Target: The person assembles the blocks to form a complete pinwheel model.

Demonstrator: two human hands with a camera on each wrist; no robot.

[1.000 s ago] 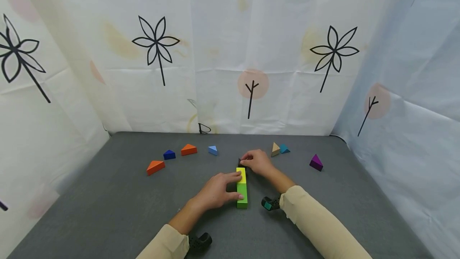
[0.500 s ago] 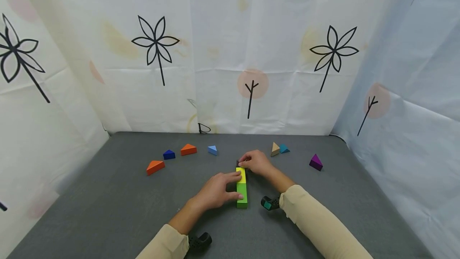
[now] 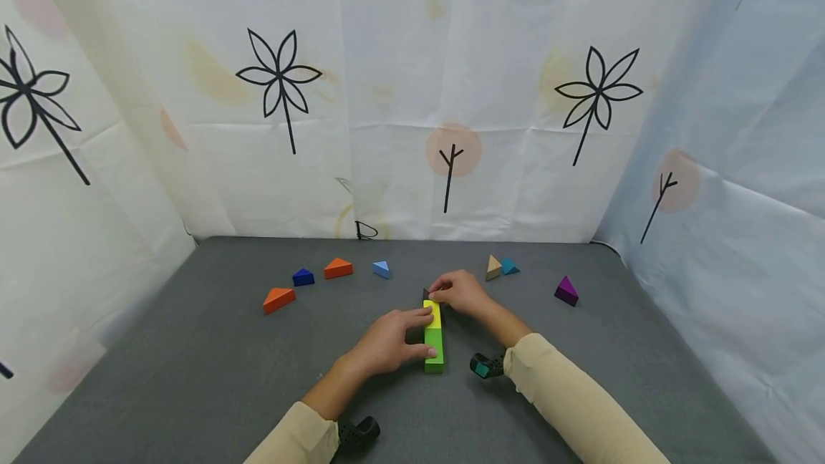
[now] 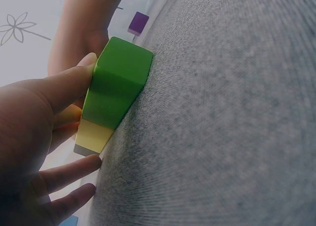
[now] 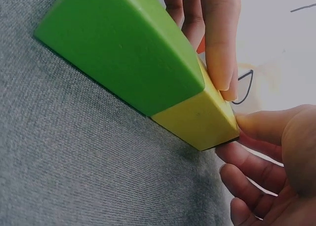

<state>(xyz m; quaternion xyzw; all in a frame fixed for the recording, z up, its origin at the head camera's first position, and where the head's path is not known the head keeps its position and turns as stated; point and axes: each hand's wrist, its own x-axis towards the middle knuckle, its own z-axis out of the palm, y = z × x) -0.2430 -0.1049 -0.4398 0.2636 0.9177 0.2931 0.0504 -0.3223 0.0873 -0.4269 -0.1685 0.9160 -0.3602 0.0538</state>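
Observation:
A green block (image 3: 435,342) and a yellow block (image 3: 435,315) lie end to end in a straight line on the grey table. My left hand (image 3: 385,342) rests on them, thumb on the green block and a fingertip on the yellow one, other fingers reaching out beside them in the left wrist view. At the far end of the yellow block, my right hand (image 3: 465,291) pinches a small dark block (image 3: 426,293) between thumb and fingers. Most of that dark block is hidden behind the fingers; a thin dark edge shows against the yellow end in the right wrist view.
Toward the back left stand two orange wedges (image 3: 279,298), a dark blue wedge (image 3: 304,277) and a light blue one (image 3: 382,269). A tan wedge (image 3: 493,268), a teal wedge (image 3: 510,266) and a purple wedge (image 3: 566,291) lie at right. Patterned cloth (image 3: 387,92) encloses the table.
The right hand has shifted the dark block slightly left, bringing it into line behind the yellow block. The left hand and both lined-up blocks have kept their places.

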